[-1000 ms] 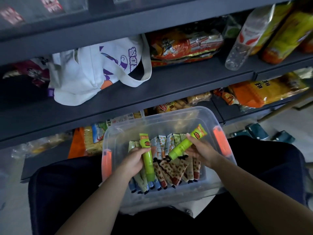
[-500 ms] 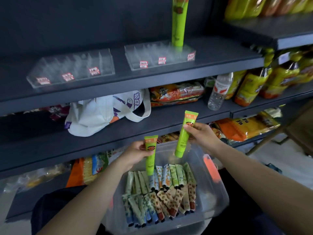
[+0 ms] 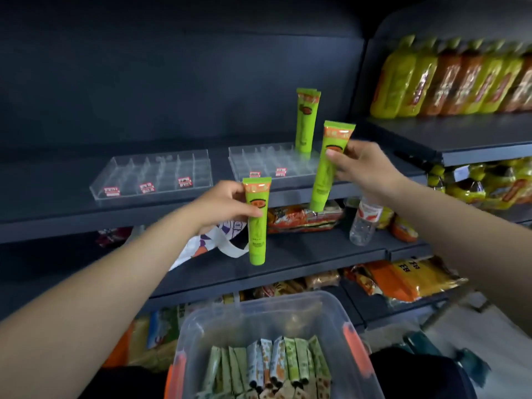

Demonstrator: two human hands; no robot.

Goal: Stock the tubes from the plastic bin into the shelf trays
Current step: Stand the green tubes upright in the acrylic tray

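While both hands hold a green tube near its crimped top, cap end hanging down, the risk lies in the landing. The right hand (image 3: pixel 365 168) pinches its green tube (image 3: pixel 328 165) between thumb and curled fingers, and that tube tilts, its cap swung left and below the grip, in front of the shelf edge and lower than the right tray (image 3: pixel 276 165). If it goes in at that slant, the cap could catch a clear divider or knock the standing tube (image 3: pixel 305 122), which is upright in a back slot just up and left of the grip. The dividers are hard to see, so a missed slot seems likely too.

The left hand (image 3: pixel 227 205) grips the second tube (image 3: pixel 257 223) the same way, thumb across the front, the tube near vertical. It sits below the shelf lip, so a straight push forward would strike the edge; it looks to need a lift first. The left tray (image 3: pixel 152 177) lies up and left of this grip.

Both arms reach forward and up, forearms bare, the right one higher. The bin (image 3: pixel 339 318) with the remaining tubes (image 3: pixel 267 367) sits well below both grips, on the person's lap, and could slide while neither hand steadies it.
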